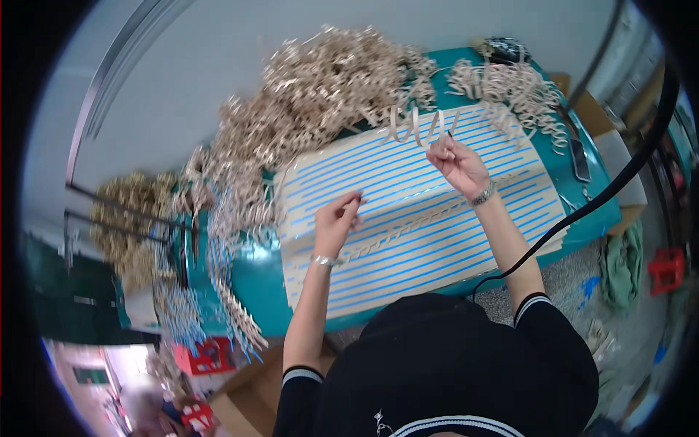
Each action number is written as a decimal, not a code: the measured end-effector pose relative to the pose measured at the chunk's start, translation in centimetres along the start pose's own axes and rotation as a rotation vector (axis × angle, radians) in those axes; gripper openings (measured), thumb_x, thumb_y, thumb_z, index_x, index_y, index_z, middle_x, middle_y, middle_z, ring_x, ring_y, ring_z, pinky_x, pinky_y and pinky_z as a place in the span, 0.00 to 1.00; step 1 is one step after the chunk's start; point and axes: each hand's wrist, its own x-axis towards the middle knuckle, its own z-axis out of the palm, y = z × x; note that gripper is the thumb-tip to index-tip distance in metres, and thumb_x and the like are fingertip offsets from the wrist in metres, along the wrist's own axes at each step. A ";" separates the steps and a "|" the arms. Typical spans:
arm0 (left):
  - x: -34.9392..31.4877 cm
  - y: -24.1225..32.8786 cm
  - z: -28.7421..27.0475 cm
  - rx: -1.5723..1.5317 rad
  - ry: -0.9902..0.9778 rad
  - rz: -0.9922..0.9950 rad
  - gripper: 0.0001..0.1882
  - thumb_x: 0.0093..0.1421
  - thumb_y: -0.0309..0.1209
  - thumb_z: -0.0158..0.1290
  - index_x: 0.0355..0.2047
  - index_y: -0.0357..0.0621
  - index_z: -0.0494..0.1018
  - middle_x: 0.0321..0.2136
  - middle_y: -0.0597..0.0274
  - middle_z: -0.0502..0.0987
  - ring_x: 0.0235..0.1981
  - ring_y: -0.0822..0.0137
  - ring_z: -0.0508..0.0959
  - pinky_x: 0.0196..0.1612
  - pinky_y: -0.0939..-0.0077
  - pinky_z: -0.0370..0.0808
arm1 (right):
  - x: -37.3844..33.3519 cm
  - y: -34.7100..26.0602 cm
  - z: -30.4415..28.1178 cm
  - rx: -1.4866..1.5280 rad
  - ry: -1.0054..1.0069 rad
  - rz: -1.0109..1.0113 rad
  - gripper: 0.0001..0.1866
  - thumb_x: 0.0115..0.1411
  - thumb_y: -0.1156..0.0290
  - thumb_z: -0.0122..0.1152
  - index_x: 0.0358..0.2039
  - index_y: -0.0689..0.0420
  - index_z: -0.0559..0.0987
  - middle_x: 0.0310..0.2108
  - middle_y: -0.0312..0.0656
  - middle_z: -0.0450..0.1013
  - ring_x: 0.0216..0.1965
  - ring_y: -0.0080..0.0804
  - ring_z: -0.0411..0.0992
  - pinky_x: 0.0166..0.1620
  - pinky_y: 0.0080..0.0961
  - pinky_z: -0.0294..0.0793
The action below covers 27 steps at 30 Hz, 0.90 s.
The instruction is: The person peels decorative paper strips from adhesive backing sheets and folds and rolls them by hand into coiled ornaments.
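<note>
My right hand (460, 169) is raised over the far half of a beige sheet with blue stripes (408, 280). Its fingers are closed at the end of a pale spiral strip (417, 130), whose loose coils stretch away to the left. Nearer to me and further left, my left hand (336, 224) hovers above the same sheet, thumb and fingers drawn together. Something small and dark shows at those fingertips, too small to name. A thin, pale, twisted row (408, 222) lies across the middle of the sheet.
A big heap of beige curled strips (328, 80) covers the back left of the green table (258, 291). Another curly pile (510, 91) lies at the back right. Blue-and-beige strips (237, 313) hang at the left edge. A black cable (582, 211) crosses by my right arm.
</note>
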 end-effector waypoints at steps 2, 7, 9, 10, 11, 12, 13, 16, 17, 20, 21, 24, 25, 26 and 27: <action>-0.4 1.4 0.7 -0.218 -0.001 -0.099 0.19 0.60 0.36 0.47 0.43 0.31 0.69 0.32 0.58 0.76 0.22 0.76 0.73 0.21 0.86 0.69 | -0.7 2.9 0.3 0.017 -0.024 0.117 0.10 0.62 0.73 0.41 0.23 0.58 0.64 0.17 0.32 0.57 0.26 0.24 0.62 0.53 0.31 0.67; -3.3 1.4 -0.6 -0.795 -0.131 -0.252 0.20 0.61 0.37 0.44 0.42 0.28 0.68 0.27 0.56 0.75 0.21 0.75 0.73 0.21 0.87 0.71 | -2.3 7.5 1.2 -0.105 -0.086 0.294 0.08 0.61 0.73 0.43 0.24 0.59 0.64 0.19 0.32 0.57 0.24 0.21 0.60 0.50 0.27 0.70; -4.6 0.2 -1.4 -0.903 -0.172 -0.270 0.19 0.61 0.36 0.44 0.41 0.28 0.68 0.25 0.57 0.74 0.21 0.75 0.73 0.21 0.87 0.71 | -2.9 8.3 1.8 -0.355 -0.013 0.367 0.08 0.60 0.70 0.46 0.26 0.58 0.65 0.20 0.33 0.59 0.24 0.21 0.62 0.47 0.25 0.71; -5.1 -0.7 -1.9 -0.919 -0.187 -0.258 0.18 0.61 0.37 0.45 0.39 0.28 0.69 0.23 0.59 0.74 0.18 0.75 0.72 0.19 0.88 0.69 | -2.8 8.6 1.4 -0.411 -0.118 0.391 0.08 0.60 0.70 0.46 0.25 0.57 0.66 0.22 0.34 0.63 0.25 0.21 0.64 0.42 0.23 0.71; -5.8 -1.3 -2.2 -0.935 -0.201 -0.245 0.18 0.61 0.37 0.45 0.36 0.29 0.70 0.21 0.61 0.74 0.16 0.76 0.71 0.17 0.88 0.67 | -2.6 8.7 1.3 -0.413 -0.123 0.423 0.08 0.60 0.70 0.46 0.25 0.57 0.66 0.22 0.34 0.63 0.25 0.21 0.64 0.42 0.23 0.71; -6.6 -0.8 -2.3 -0.937 -0.147 -0.267 0.16 0.60 0.36 0.46 0.34 0.30 0.71 0.18 0.65 0.71 0.14 0.78 0.69 0.15 0.90 0.63 | -2.5 8.7 1.3 -0.590 -0.171 0.437 0.09 0.61 0.68 0.45 0.27 0.58 0.69 0.23 0.35 0.65 0.27 0.25 0.66 0.44 0.26 0.70; -7.3 -1.1 -2.8 -0.954 -0.124 -0.268 0.16 0.60 0.36 0.46 0.34 0.30 0.71 0.18 0.65 0.71 0.14 0.78 0.69 0.15 0.90 0.63 | -2.3 8.7 1.3 -0.765 -0.225 0.449 0.11 0.62 0.66 0.44 0.30 0.59 0.71 0.24 0.37 0.67 0.30 0.29 0.68 0.46 0.29 0.69; -9.5 -1.3 -4.2 -0.865 -0.154 -0.293 0.14 0.60 0.36 0.46 0.29 0.35 0.70 0.17 0.67 0.68 0.14 0.82 0.63 0.13 0.93 0.57 | -0.2 8.0 1.2 -1.174 -0.462 0.411 0.13 0.62 0.64 0.45 0.35 0.60 0.73 0.32 0.42 0.72 0.36 0.32 0.71 0.43 0.27 0.70; -10.2 -1.4 -4.4 -0.878 -0.136 -0.301 0.14 0.60 0.36 0.46 0.29 0.35 0.70 0.17 0.67 0.68 0.14 0.82 0.63 0.13 0.93 0.57 | 0.3 7.9 1.5 -1.407 -0.679 0.325 0.14 0.61 0.64 0.45 0.39 0.60 0.73 0.34 0.43 0.73 0.38 0.32 0.71 0.42 0.27 0.71; -13.5 -2.2 -5.5 -1.175 -0.268 -0.205 0.12 0.59 0.30 0.46 0.21 0.37 0.66 0.14 0.67 0.65 0.12 0.82 0.62 0.12 0.92 0.57 | 0.3 10.1 5.6 -1.520 -0.737 0.157 0.16 0.60 0.66 0.46 0.47 0.56 0.72 0.35 0.42 0.73 0.36 0.30 0.71 0.41 0.27 0.71; -14.9 -2.4 -5.8 -1.184 -0.259 -0.213 0.12 0.59 0.30 0.46 0.21 0.37 0.66 0.14 0.67 0.65 0.12 0.82 0.62 0.12 0.92 0.57 | 0.2 10.8 5.3 -1.514 -0.736 0.171 0.16 0.60 0.66 0.46 0.47 0.56 0.72 0.35 0.42 0.73 0.36 0.30 0.71 0.41 0.27 0.71; -19.6 -2.9 -7.4 -0.814 -0.062 -0.235 0.09 0.57 0.25 0.47 0.21 0.36 0.67 0.11 0.68 0.63 0.08 0.82 0.59 0.11 0.91 0.55 | 0.6 13.4 2.1 -1.565 -0.531 0.300 0.20 0.56 0.72 0.49 0.51 0.53 0.68 0.37 0.43 0.73 0.36 0.34 0.72 0.39 0.30 0.72; -21.2 -3.0 -8.0 -0.750 0.046 -0.244 0.08 0.56 0.24 0.47 0.21 0.35 0.67 0.10 0.68 0.63 0.07 0.82 0.58 0.10 0.91 0.54 | 0.6 14.6 0.3 -1.559 -0.528 0.311 0.20 0.56 0.72 0.49 0.51 0.53 0.68 0.37 0.43 0.73 0.36 0.34 0.72 0.39 0.30 0.72; -22.9 -3.0 -8.7 -0.615 0.198 -0.323 0.07 0.56 0.25 0.47 0.23 0.35 0.68 0.11 0.68 0.64 0.08 0.82 0.59 0.11 0.91 0.54 | 0.4 16.1 -1.4 -1.767 -0.616 0.304 0.19 0.55 0.72 0.50 0.49 0.53 0.69 0.36 0.45 0.73 0.36 0.37 0.72 0.39 0.32 0.72; -24.3 -3.1 -9.5 -0.478 0.342 -0.401 0.06 0.56 0.25 0.48 0.25 0.34 0.70 0.12 0.68 0.65 0.09 0.83 0.60 0.11 0.92 0.53 | 0.1 17.7 -2.9 -1.976 -0.705 0.294 0.17 0.54 0.72 0.51 0.46 0.54 0.71 0.35 0.46 0.73 0.36 0.40 0.72 0.38 0.35 0.72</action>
